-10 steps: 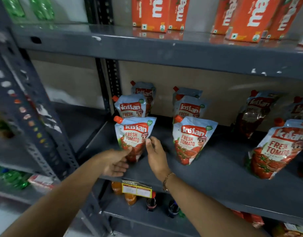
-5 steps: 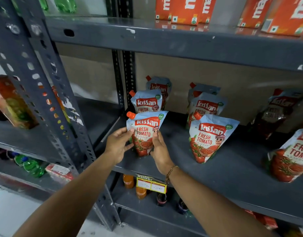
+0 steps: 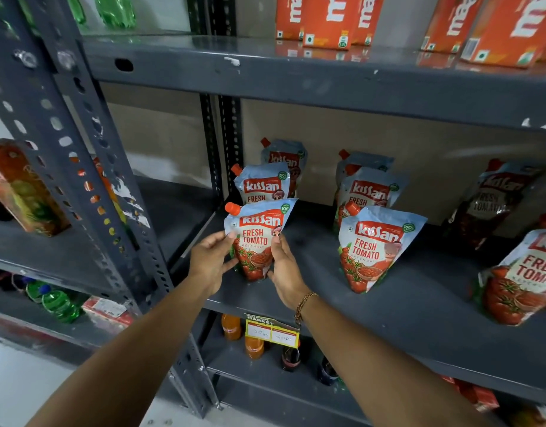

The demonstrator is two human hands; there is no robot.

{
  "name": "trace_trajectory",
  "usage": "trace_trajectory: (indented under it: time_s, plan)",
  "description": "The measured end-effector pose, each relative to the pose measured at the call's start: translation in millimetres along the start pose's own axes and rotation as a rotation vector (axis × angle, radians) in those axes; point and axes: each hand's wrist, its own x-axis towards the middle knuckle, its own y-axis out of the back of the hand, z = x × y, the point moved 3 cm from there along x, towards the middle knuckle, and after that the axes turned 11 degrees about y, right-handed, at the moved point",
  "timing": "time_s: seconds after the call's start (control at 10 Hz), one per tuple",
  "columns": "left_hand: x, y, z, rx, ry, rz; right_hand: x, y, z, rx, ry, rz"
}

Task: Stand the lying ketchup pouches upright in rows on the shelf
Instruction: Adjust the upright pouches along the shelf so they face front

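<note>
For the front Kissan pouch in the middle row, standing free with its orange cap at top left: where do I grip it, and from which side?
Probably grip the middle-row front pouch by its two side edges around mid-height, coming from the front, as both hands do on the left-row front pouch. It leans and tapers toward its base, so the edges offer hold; the orange cap is small and off-centre.

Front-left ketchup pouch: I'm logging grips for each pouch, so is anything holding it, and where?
Yes. Both hands hold the front-left ketchup pouch: left hand on its left edge, right hand on its right edge, around mid-height.
</note>
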Motion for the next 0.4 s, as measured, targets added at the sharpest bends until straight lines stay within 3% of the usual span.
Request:
trace_trajectory:
  time_s: [0.2, 0.3, 0.4]
  plan:
    - [-8.8, -9.3, -10.2, 0.089, -0.081, 0.122, -1.3, 8.1, -5.7, 0.020, -0.001, 0.007]
    - [-23.1, -9.6, -20.8, -0.017, -0.114, 0.359, -8.7, 16.4, -12.7, 0.009, 0.008, 0.043]
    - [-34.4, -19.4, -33.5, -0.033, -0.090, 0.336, -16.0, 30.4, -19.0, -0.049, 0.001, 0.167]
